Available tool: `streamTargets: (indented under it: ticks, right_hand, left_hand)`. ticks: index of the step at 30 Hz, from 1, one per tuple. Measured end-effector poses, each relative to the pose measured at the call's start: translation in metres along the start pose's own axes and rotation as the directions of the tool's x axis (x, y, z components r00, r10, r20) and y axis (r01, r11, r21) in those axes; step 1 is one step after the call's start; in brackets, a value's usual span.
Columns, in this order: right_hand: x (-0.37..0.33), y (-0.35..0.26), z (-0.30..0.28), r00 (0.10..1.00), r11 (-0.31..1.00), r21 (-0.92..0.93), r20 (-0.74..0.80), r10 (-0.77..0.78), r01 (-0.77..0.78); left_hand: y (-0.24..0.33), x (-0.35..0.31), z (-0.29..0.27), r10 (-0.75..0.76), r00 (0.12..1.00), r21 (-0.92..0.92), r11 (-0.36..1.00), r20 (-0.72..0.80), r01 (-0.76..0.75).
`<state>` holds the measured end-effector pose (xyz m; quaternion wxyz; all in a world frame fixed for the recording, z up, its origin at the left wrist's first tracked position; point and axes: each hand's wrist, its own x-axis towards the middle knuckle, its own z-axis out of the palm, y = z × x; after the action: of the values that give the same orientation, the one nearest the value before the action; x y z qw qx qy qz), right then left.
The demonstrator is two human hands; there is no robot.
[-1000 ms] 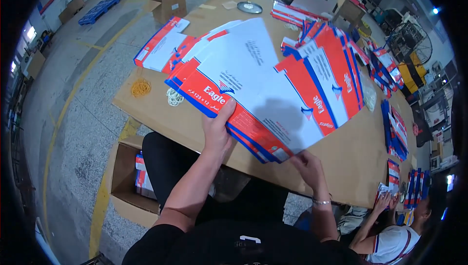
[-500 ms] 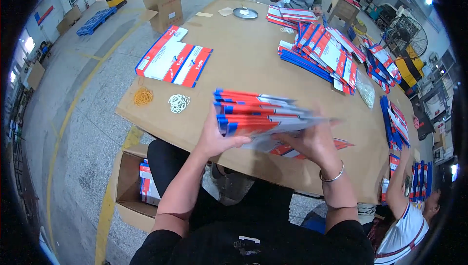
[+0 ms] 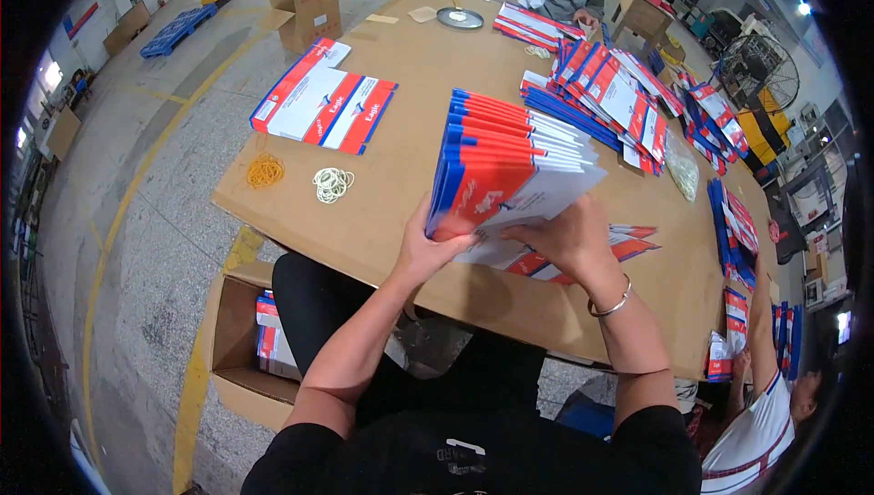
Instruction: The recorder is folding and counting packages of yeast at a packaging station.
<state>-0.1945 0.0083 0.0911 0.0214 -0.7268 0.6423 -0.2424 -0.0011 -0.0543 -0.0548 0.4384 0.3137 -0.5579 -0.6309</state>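
Both my hands grip a thick stack of flat folded cartons (image 3: 501, 176), red, white and blue, held upright over the table. My left hand (image 3: 434, 245) closes on the lower left side, thumb across the front. At the lower right, my right hand (image 3: 569, 240) is closed on the same stack; a metal bangle rings that wrist. More flat cartons (image 3: 628, 242) lie on the table partly hidden behind my right hand. To the left are another flat carton pile (image 3: 332, 104), a heap of orange rubber bands (image 3: 265, 170) and a heap of pale rubber bands (image 3: 333, 185).
Big carton piles (image 3: 610, 95) and a clear bag (image 3: 683, 170) occupy the brown table's (image 3: 419, 67) right side. A round metal dish (image 3: 460, 19) sits at the far end. An open box (image 3: 241, 331) with cartons stands by my left leg. Co-workers are across and at right.
The stack, lying nearly level and blurred before, has been raised and tipped upright, its carton edges fanned at the top. Both hands stay on it, shifted slightly right on the left side.
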Motion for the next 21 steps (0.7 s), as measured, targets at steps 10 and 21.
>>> streamTargets:
  ticks: [10,21]
  right_hand:
    - [-0.005,0.018,0.010,0.994,0.987,-0.133,-0.043,-0.100,0.094]
    - [-0.007,0.004,-0.006,0.995,0.995,-0.001,0.036,-0.095,0.096]
  left_hand:
    - [-0.020,-0.003,0.005,0.216,0.975,0.051,0.976,-0.044,-0.214]
    - [0.041,-0.009,0.010,0.023,0.989,-0.066,0.998,0.145,-0.014]
